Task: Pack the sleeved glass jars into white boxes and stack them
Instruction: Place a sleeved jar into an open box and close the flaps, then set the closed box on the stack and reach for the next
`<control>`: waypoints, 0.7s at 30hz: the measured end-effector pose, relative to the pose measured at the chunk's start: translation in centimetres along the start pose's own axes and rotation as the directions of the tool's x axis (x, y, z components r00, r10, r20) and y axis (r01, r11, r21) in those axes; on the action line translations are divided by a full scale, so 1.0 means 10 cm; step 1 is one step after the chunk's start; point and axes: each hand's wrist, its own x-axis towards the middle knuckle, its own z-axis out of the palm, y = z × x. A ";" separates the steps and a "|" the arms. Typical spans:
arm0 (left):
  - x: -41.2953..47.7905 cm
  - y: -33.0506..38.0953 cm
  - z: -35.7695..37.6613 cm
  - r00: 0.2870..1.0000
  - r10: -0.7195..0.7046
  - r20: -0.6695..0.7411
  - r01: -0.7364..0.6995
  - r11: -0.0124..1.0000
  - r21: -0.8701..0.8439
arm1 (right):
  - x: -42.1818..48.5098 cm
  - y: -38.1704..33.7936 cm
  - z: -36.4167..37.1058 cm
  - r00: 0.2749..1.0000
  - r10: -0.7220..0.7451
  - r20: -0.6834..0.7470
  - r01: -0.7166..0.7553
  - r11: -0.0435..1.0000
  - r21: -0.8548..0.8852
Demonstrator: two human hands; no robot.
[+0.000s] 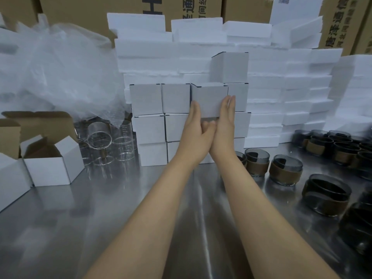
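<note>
White box [209,101] was held off the tabletop [104,218], pressed between my two flat hands, level with the third row of the stacked white boxes [148,117]. My left hand [196,127] and right hand [222,127] kept their fingers straight and together against its sides. To the right stood sleeved glass jars [285,171].

Steel table [80,228], cardboard cartons [90,7] behind

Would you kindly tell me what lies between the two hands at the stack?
In the head view, a closed white cardboard box is pressed between the left hand and the right hand.
</note>
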 end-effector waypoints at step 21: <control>-0.64 -0.54 -0.28 0.913 -0.008 -0.407 0.129 0.954 0.272 | -0.83 0.21 -0.07 0.861 0.048 0.507 0.384 0.591 -0.709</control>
